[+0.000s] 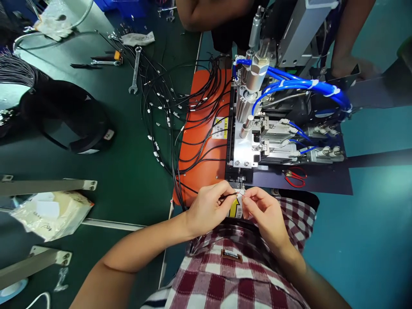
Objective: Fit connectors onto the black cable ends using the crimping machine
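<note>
Close in front of my body, my left hand (212,207) pinches a black cable (229,195) near its end. Thin wire ends come out of the cable toward the right, and my right hand (265,214) has its thumb and forefinger closed on them. Both hands are just above a white label with a yellow arrow (236,208). Behind them stands a metal machine assembly (246,150) with cylinders and blue air hoses (305,84). Many black cables (202,148) run from it across an orange panel (202,128).
Red-handled scissors (294,177) lie on a dark plate right of my hands. A wrench (135,71), tools and labelled cables lie on the green table (128,133). A bagged package (53,214) is at left. Another person's arms (212,13) are across the machine.
</note>
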Available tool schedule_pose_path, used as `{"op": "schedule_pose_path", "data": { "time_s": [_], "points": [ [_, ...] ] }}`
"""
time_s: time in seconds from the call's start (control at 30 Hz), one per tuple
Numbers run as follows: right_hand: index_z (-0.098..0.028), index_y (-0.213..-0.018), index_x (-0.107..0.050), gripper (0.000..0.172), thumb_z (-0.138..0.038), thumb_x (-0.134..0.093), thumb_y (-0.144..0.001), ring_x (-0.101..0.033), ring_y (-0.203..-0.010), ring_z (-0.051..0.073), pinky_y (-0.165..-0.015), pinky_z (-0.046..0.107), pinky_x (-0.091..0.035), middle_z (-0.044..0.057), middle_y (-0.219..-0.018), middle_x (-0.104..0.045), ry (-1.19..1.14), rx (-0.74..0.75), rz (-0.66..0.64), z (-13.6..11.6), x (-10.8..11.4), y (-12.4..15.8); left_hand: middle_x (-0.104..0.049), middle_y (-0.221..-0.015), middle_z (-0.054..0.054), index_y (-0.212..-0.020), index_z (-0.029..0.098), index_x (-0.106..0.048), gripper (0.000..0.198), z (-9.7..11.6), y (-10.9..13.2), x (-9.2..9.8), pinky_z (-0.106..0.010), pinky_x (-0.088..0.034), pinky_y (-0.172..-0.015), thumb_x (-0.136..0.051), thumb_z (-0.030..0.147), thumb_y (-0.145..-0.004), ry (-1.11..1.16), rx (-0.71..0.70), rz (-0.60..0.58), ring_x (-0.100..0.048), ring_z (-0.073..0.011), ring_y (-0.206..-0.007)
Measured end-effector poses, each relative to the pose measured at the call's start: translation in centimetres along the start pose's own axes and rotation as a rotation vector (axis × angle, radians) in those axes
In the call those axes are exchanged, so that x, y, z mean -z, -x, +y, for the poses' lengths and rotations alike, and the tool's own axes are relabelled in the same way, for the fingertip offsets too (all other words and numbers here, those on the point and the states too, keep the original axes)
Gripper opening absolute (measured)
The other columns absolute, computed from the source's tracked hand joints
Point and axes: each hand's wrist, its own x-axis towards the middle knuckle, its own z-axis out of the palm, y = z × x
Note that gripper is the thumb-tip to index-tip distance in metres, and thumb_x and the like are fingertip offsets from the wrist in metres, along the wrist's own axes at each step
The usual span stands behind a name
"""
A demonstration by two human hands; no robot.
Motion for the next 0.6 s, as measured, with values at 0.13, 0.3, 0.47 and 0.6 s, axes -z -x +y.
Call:
{"op": "schedule_pose_path", "data": {
  "time_s": [0.13,0.3,0.47,0.6],
  "points": [
    [-0.018,-0.077,-0.059,0.02,-0.034,-0.069,-0.082,-0.047,-0.05,0.007,-0.05,0.02,-0.041,-0.005,-0.058,-0.054,-0.051,-0.023,-0.007,0.19,0.09,-0.25,-0.06,-0.069,0.0,-0.076,0.015,-0.056,0.011,0.05,-0.04,0.06,-0.02,-0.041,-0.055,-0.055,0.016,-0.086,0.031,0.015,-0.008,-0.054,-0.0095,-0.061],
    [-0.018,-0.083,-0.062,0.02,-0.036,-0.072,-0.079,-0.049,-0.048,0.008,-0.049,0.02,-0.042,-0.004,-0.06,-0.057,-0.112,-0.113,-0.048,0.54,0.24,-0.31,-0.059,-0.069,0.0,-0.077,0.015,-0.057,0.01,-0.35,0.09,-0.03,-0.019,-0.042,-0.054,-0.057,0.019,-0.087,0.14,0.083,-0.01,-0.054,-0.0091,-0.06],
    [-0.018,-0.078,-0.062,0.022,-0.038,-0.072,-0.079,-0.046,-0.047,0.007,-0.046,0.02,-0.04,-0.004,-0.06,-0.054,-0.048,-0.075,-0.004,0.48,-0.14,-0.18,-0.06,-0.082,-0.002,-0.096,0.016,-0.06,0.01,-0.16,-0.14,0.24,-0.019,-0.048,-0.065,-0.057,0.021,-0.088,0.302,0.144,-0.104,-0.058,-0.0106,-0.073],
    [-0.018,-0.078,-0.061,0.022,-0.038,-0.069,-0.081,-0.039,-0.046,0.008,-0.043,0.021,-0.034,-0.005,-0.057,-0.048,0.052,-0.032,0.013,0.15,-0.44,-0.03,-0.058,-0.094,-0.003,-0.102,0.016,-0.062,0.019,0.08,-0.67,0.62,-0.019,-0.047,-0.057,-0.058,0.029,-0.088,0.519,0.231,-0.177,-0.056,-0.0071,-0.063]
  ]
}}
